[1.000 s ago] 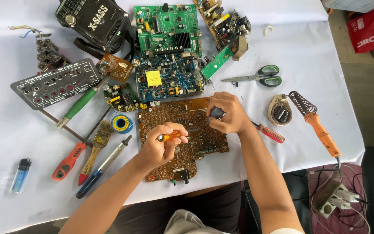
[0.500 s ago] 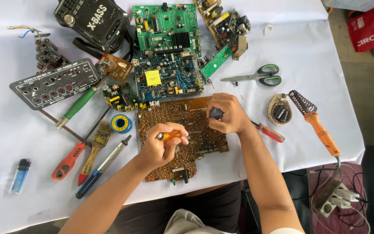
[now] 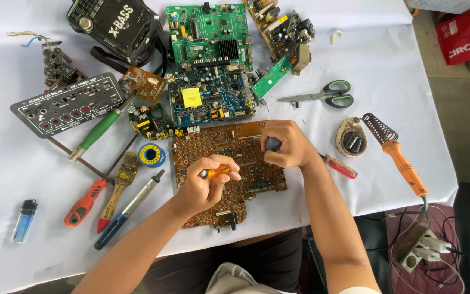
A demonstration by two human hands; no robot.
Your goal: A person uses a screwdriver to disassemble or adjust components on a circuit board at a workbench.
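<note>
Pinching a small orange-handled tool point(image 3: 215, 172), the left hand point(image 3: 205, 187) is working over the brown circuit board point(image 3: 227, 163) lying on the counter point(image 3: 387, 71); the right hand point(image 3: 289, 146) is closing, probably, around a dark knob point(image 3: 272, 144). Slipping could be scratching traces.

A square yellow label point(image 3: 191, 97) sits on the blue circuit board point(image 3: 213, 100); a red plastic bag with white print point(image 3: 466, 32) lies on the floor at top right.

Place: an improvised electronics repair bench.
Surface: a table point(image 3: 387, 49) under a white cloth.
Boards: a brown circuit board point(image 3: 229, 149), with green and blue circuit boards point(image 3: 210, 65) behind it.
Tools: a soldering iron point(image 3: 398, 155), scissors point(image 3: 322, 95), screwdrivers point(image 3: 96, 133), a brush point(image 3: 118, 185), a solder roll point(image 3: 152, 154).
Power: an extension socket point(image 3: 420, 247) on the floor.
Gear: a black portable speaker point(image 3: 118, 24).
</note>
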